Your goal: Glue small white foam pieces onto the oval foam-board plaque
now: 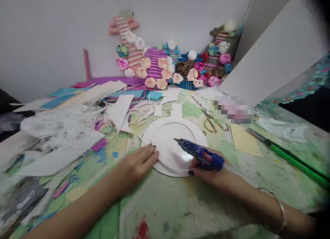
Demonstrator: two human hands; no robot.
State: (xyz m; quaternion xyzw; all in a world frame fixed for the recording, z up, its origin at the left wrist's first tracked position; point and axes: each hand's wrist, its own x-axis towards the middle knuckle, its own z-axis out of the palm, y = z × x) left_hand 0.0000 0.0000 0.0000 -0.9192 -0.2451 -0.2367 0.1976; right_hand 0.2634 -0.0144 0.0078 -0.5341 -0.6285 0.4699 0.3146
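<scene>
A flat white cardboard disc with a straight tab at its far side lies in front of me. A thin white strip curves round on it, forming a smaller ring. At the disc's left edge, my left hand has its fingers together and bent, the tips pressed on the strip. In my right hand is a blue glue gun, its nozzle pointing left over the middle of the disc. A dark-nailed fingertip of that hand comes close to the strip at the near right rim.
Gold-handled scissors lie behind the disc, and a green utility knife lies right. Tangled white string and paper scraps cover the left side. Decorated guitar-shaped crafts lean on the back wall. A yellow card sits beside the knife.
</scene>
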